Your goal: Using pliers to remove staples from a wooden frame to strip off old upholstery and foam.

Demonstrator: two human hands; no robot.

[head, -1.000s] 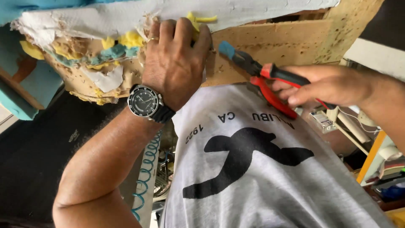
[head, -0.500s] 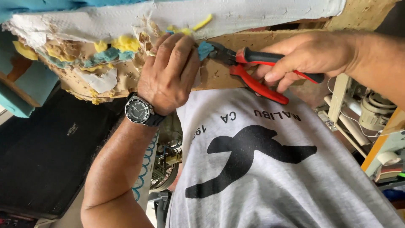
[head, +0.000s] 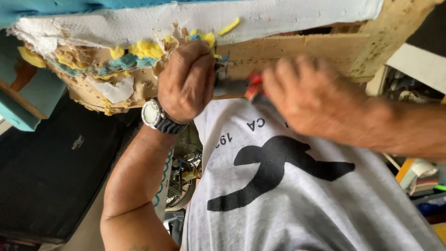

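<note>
A: Where are the pliers [head: 241, 86]?
B: Right hand [head: 311, 100] closed round the red handles, nose at nine o'clock against the wooden frame [head: 297, 51]; left hand [head: 186, 79] fisted beside it
A: Risk?
B: A slip could nick those knuckles, I'd judge

Head cam, close, facing down

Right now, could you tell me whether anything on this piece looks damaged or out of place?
Yes. The upholstery edge beside the left hand is torn open, with ragged yellow and teal foam and white fabric hanging off the wooden frame. The right hand holds red-handled pliers there.
</note>
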